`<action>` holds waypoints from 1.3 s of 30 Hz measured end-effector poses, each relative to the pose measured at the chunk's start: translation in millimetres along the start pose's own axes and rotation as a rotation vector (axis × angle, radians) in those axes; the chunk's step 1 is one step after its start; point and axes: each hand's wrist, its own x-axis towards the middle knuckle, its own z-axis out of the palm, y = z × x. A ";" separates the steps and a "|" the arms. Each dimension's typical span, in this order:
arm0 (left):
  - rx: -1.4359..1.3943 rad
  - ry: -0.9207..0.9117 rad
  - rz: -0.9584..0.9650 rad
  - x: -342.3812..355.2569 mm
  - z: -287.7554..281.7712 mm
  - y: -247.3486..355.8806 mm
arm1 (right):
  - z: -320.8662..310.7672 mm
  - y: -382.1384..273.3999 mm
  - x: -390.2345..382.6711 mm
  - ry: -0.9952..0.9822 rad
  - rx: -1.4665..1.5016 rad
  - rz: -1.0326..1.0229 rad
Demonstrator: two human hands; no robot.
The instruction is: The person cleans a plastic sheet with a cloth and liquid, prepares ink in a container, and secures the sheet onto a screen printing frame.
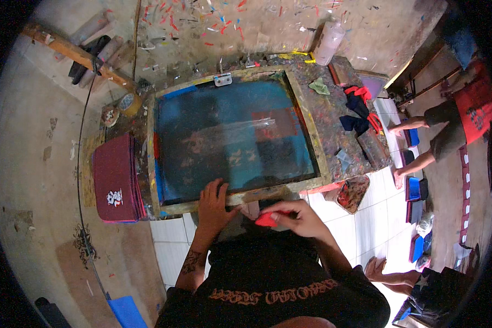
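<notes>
Blue-meshed printing screen (232, 136) fills the table centre; left hand (212, 206) lies spread flat on its six-o'clock frame edge — right hand (300, 217), at five o'clock, pinches a red scrap (267, 220). Likely between prints; lifting the frame needs a firm grip.

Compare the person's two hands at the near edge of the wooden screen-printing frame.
The left hand lies flat, fingers spread, on the wooden screen-printing frame; the right hand sits off the frame, just below it. The left holds nothing; the right pinches a small red piece. Both are bare and close together at the frame's near edge.
</notes>
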 end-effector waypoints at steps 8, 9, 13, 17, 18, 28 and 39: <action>0.037 -0.244 0.079 44.3 -2.3 6.9 | -130.5 36.9 23.9 0.696 -0.099 -0.092; 0.049 -0.258 0.086 45.8 -0.9 6.3 | -157.6 38.9 32.7 0.771 -0.234 -0.037; 0.078 -0.286 0.112 42.4 2.3 2.3 | -248.7 19.4 76.6 0.897 -0.278 -0.058; 0.095 -0.230 0.150 40.9 0.1 0.8 | -265.8 18.7 50.9 1.366 -0.874 0.059; 0.069 -0.244 0.124 41.7 -0.6 2.8 | -243.1 36.5 21.9 1.439 -0.870 0.031; 0.031 -0.290 0.078 39.3 3.6 6.2 | 64.3 160.0 -153.9 0.935 0.252 0.863; 0.117 -0.166 0.190 39.4 33.4 -39.8 | 86.7 152.7 -297.4 1.310 0.239 1.007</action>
